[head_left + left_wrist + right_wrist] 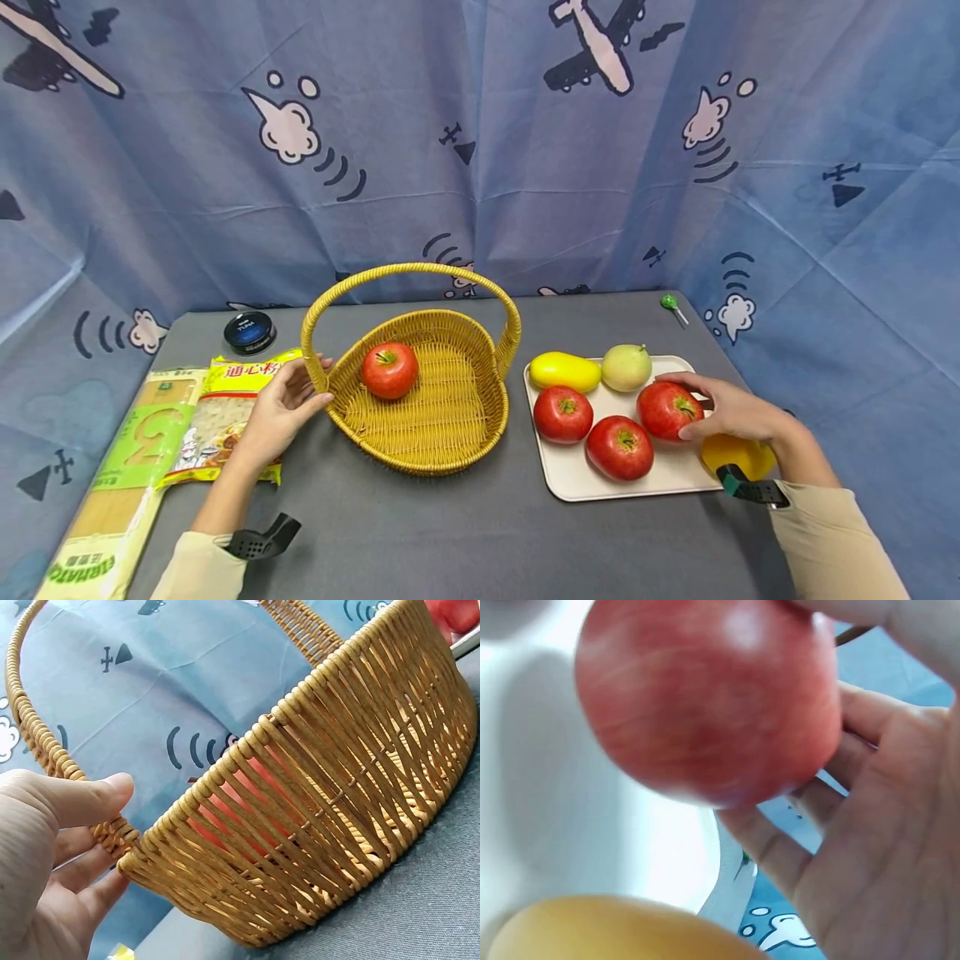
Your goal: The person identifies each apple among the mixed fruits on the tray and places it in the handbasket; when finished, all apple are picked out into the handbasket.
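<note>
A yellow wicker basket [420, 433] with a tall arched handle stands mid-table, one red apple [390, 371] inside it. At the basket's left side, my left hand [279, 414] grips the foot of the handle, thumb in front and fingers behind, as the left wrist view shows. My right hand [738, 408] holds another red apple [670, 410] between thumb and fingers over the right part of a white tray [592, 487]. Two more red apples lie on the tray, a left one [563, 414] and a front one [620, 448].
Also on the tray are a yellow mango [564, 372], a pale green round fruit [626, 367] and a yellow fruit [738, 456] under the right wrist. Noodle packs [135, 450], a pasta bag [225, 417] and a dark tin [250, 332] lie left. A green lollipop [670, 302] lies back right.
</note>
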A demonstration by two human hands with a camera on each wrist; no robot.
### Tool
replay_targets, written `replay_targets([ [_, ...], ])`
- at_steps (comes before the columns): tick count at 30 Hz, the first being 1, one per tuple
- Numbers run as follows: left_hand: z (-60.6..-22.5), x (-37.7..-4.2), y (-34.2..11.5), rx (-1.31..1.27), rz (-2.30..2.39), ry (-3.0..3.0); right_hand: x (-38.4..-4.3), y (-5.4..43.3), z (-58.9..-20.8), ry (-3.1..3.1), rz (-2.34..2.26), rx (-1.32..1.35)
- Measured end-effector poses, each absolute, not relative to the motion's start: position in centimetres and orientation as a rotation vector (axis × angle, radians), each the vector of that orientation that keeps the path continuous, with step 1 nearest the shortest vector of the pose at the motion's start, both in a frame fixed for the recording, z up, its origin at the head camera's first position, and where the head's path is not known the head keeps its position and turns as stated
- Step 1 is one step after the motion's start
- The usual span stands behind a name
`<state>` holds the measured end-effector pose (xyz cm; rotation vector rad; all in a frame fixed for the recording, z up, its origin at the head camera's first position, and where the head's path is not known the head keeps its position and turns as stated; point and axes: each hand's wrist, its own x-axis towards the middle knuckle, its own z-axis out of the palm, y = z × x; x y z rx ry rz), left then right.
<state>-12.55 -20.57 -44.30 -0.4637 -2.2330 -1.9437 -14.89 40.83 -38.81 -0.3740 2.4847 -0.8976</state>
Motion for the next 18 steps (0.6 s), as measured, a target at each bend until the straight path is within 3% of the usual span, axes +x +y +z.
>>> replay_targets([
  [18,-44.3,-12.6,-20.6,-0.448,-1.933,-2.252,-12.7,35.4,-36.3,2.759,-1.068,-0.600],
])
